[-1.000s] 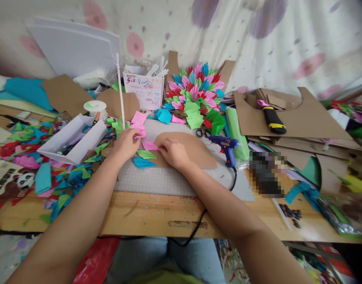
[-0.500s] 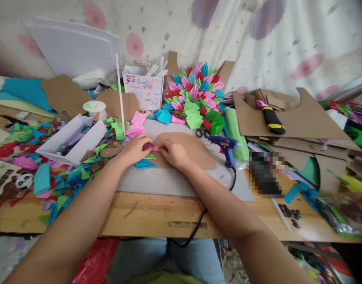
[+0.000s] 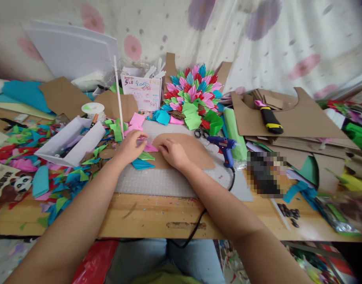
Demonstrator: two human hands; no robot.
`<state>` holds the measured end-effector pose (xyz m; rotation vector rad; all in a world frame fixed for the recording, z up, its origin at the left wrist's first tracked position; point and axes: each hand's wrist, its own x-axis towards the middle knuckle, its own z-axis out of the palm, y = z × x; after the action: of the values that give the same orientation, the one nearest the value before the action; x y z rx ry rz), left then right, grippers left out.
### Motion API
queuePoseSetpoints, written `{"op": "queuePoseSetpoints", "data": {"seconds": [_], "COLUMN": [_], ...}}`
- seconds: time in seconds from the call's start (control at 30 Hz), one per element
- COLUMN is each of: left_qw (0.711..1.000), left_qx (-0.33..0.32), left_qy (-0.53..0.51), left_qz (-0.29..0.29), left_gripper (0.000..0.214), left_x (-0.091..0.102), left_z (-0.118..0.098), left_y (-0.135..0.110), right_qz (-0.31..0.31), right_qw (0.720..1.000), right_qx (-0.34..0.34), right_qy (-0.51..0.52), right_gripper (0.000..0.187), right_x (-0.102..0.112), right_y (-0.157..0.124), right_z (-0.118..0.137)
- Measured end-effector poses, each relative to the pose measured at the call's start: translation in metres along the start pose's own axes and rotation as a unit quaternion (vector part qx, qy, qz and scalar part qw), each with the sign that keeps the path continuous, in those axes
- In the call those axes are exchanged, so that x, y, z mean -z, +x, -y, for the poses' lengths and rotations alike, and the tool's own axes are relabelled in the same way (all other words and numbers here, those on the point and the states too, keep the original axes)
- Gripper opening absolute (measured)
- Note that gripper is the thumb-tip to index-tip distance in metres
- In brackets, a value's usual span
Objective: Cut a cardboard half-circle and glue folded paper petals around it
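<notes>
A rounded piece of brown cardboard (image 3: 195,152) lies on the grey cutting mat (image 3: 157,183). At its left part sits a small pink crepe paper piece (image 3: 151,147), with green (image 3: 146,156) and blue paper pieces (image 3: 143,164) just below it. My right hand (image 3: 173,154) rests on the cardboard, fingertips closed at the right end of the pink piece. Left of that piece is my left hand (image 3: 132,147), thumb and fingers apart, holding nothing that I can see.
A blue glue gun (image 3: 225,149) stands right of the cardboard, its cord running over the table's front edge. A white box (image 3: 71,144) and paper scraps lie left. Behind are scissors (image 3: 201,133) and a colourful paper-petal piece (image 3: 195,86). Stacked cardboard (image 3: 287,118) bears a black-yellow cutter (image 3: 271,120).
My left hand has let go of the pink paper piece and drawn back to the left, its fingers spreading. My right hand has stayed nearly in place.
</notes>
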<state>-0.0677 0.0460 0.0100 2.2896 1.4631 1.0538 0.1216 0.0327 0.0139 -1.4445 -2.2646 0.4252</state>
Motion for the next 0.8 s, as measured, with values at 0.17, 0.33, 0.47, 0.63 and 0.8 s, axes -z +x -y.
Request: {"op": "queuePoseSetpoints", "data": {"seconds": [0.17,0.33,0.47,0.63,0.8], "left_qw": [0.992,0.984,0.982,0.979,0.979], "left_qx": [0.114,0.175,0.189,0.194,0.184], "left_qy": [0.004,0.024,0.002,0.024,-0.023], "left_qz": [-0.048,-0.029,0.008,-0.062,-0.084], "left_gripper": [0.01,0.007,0.008,0.006,0.011], "left_x": [0.003,0.006,0.006,0.008,0.009], "left_z": [0.001,-0.008,-0.009,-0.004,0.006], "left_y": [0.001,-0.001,-0.002,0.0,0.001], "right_qz": [-0.036,-0.063,-0.08,-0.09,-0.142], "right_qw": [0.998,0.994,0.983,0.955,0.973], "right_qx": [-0.039,-0.063,-0.091,-0.145,-0.141], "right_qy": [0.021,0.063,0.141,0.243,0.119], "right_gripper": [0.023,0.025,0.025,0.029,0.031], "right_x": [-0.001,0.001,-0.002,-0.001,0.02], "right_y": [0.002,0.003,0.005,0.012,0.012], "right_z": [-0.006,-0.011,-0.016,-0.034,-0.047]}}
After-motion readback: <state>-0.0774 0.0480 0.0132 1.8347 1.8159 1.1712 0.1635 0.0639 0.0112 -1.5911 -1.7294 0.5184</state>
